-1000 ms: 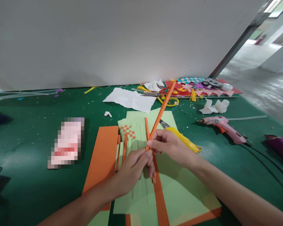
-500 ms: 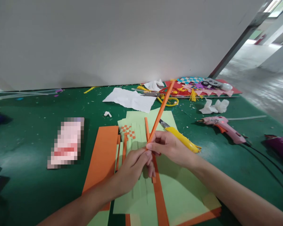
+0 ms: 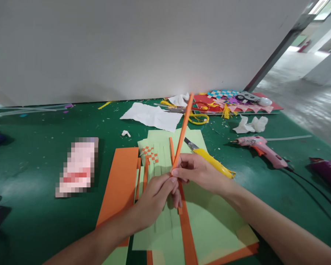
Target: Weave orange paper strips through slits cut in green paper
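An orange paper strip (image 3: 184, 127) rises from between my hands, its upper end near the scissors. My right hand (image 3: 201, 171) pinches it near its lower end. My left hand (image 3: 157, 195) is closed on the strip's bottom end, fingertips touching those of the right. Under both hands lie light green sheets (image 3: 217, 224) and a wider orange strip (image 3: 188, 239). Left of them is an orange sheet (image 3: 118, 187), with a small orange checkered weave (image 3: 151, 154) beside it. A yellow utility knife (image 3: 215, 163) rests just beyond my right hand.
A pink glue gun (image 3: 267, 151) with a black cord lies at right. Scissors (image 3: 179, 109), white paper (image 3: 151, 117), crumpled tissue (image 3: 251, 124) and a red board (image 3: 276, 106) are farther back. A white earbud (image 3: 125, 133) and a pixelated pink object (image 3: 78, 167) lie at left.
The upper end of the orange strip has swung to the left and the strip stands more upright. Both hands have stayed nearly in place.
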A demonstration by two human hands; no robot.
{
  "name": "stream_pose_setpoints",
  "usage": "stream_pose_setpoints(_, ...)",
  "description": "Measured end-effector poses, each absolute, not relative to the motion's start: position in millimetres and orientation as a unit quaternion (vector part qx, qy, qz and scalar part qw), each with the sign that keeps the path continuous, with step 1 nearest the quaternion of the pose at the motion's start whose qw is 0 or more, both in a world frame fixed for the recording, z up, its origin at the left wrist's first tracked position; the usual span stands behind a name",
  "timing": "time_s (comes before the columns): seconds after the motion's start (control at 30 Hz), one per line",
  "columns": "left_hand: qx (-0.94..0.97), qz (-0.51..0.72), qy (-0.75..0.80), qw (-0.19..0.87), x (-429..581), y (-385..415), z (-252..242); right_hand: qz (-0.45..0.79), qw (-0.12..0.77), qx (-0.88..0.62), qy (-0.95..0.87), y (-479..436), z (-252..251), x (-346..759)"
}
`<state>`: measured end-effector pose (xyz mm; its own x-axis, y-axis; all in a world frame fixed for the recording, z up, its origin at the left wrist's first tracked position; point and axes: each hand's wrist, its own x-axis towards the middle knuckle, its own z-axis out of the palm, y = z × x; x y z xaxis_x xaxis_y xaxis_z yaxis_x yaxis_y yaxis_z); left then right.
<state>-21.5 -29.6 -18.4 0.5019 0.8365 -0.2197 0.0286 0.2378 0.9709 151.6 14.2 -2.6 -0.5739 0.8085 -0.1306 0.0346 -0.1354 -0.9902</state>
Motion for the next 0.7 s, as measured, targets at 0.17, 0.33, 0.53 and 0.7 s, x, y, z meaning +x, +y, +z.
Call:
stream_pose_setpoints(0.17,0.54,0.297,0.401,0.677,-21.6,-29.7,-17.6,0.65,0.307,-0.374,-0.586,15.1,0.5,151.3)
stream_pose_setpoints(0.33,0.546,0.296,0.4,0.674,-21.8,-29.8,-16.2,0.656,0.315,-0.375,-0.574,16.5,4.1,151.9)
stream_pose_setpoints(0.53,0.531,0.303,0.395,0.686,-22.8,-31.0,-18.7,0.658,0.302,-0.376,-0.579,15.4,1.8,152.5)
stream_pose_setpoints(0.7,0.53,0.305,0.393,0.687,-22.8,-30.1,-21.1,0.65,0.29,-0.368,-0.598,15.4,1.4,153.2)
